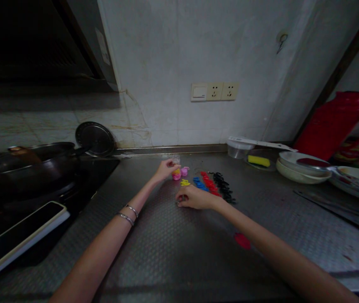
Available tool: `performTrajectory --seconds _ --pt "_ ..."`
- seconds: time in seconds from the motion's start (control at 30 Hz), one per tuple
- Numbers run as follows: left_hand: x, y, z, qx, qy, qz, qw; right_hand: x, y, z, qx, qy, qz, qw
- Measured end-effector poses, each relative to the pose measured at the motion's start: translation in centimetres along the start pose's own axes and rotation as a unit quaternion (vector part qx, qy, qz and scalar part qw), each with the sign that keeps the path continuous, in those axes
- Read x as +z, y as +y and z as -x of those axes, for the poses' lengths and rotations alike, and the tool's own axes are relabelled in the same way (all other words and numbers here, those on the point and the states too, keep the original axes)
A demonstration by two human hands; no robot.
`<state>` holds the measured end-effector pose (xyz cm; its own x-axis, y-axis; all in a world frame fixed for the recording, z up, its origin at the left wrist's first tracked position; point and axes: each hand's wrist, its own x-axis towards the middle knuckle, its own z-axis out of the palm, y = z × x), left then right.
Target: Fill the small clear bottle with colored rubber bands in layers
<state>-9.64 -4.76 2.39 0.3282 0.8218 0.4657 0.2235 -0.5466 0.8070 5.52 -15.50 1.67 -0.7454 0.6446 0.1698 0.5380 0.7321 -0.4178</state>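
My left hand (166, 169) is closed around the upper part of a small clear jar (176, 171) with pink and yellow showing in it. Right beside the jar lies a small pink piece (184, 171), too small to name. My right hand (195, 198) is low over the metal counter, its fingertips pinched together; what is between them, if anything, I cannot make out. Just beyond it sit small yellow pieces (184, 182). To their right are rows of small blue pieces (200, 183), red pieces (210, 184) and black pieces (224, 187), partly hidden by my right hand.
A phone (24, 237) lies at the left, near a stove with a wok (37, 162). At the right are a clear tub (239, 150), a yellow sponge (259, 161), stacked bowls (302, 171) and a red jug (331, 124). A red disc (241, 240) lies beside my right forearm.
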Motion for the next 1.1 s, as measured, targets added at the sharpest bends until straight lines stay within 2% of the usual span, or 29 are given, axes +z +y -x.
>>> performTrajectory --seconds 0.17,0.47,0.57,0.7,0.8,0.9,1.1 --pt "0.0 -0.2 0.0 0.0 0.0 0.002 1.0 0.3 0.1 -0.3 -0.003 -0.017 -0.017 1.0" --pt "0.0 -0.9 -0.1 0.0 0.002 0.01 1.0 0.1 -0.5 -0.5 -0.002 0.015 -0.005 1.0" --pt "0.0 -1.1 -0.3 0.004 -0.001 0.007 1.0 -1.8 -0.5 -1.1 -0.004 0.061 -0.005 0.998" --pt "0.0 -1.0 -0.4 0.015 -0.007 0.025 1.0 -6.6 0.2 -2.9 0.008 0.165 -0.01 0.986" --pt "0.1 -0.8 -0.3 0.009 -0.008 0.036 0.999 -10.0 1.2 -4.6 0.035 0.213 0.014 0.976" --pt "0.1 -0.9 -0.1 0.003 -0.002 0.024 1.0 -11.5 2.4 -6.4 0.042 0.209 0.043 0.976" --pt "0.0 -1.7 -0.3 0.012 -0.007 0.01 1.0 -11.0 3.8 -8.9 0.055 0.149 0.092 0.983"
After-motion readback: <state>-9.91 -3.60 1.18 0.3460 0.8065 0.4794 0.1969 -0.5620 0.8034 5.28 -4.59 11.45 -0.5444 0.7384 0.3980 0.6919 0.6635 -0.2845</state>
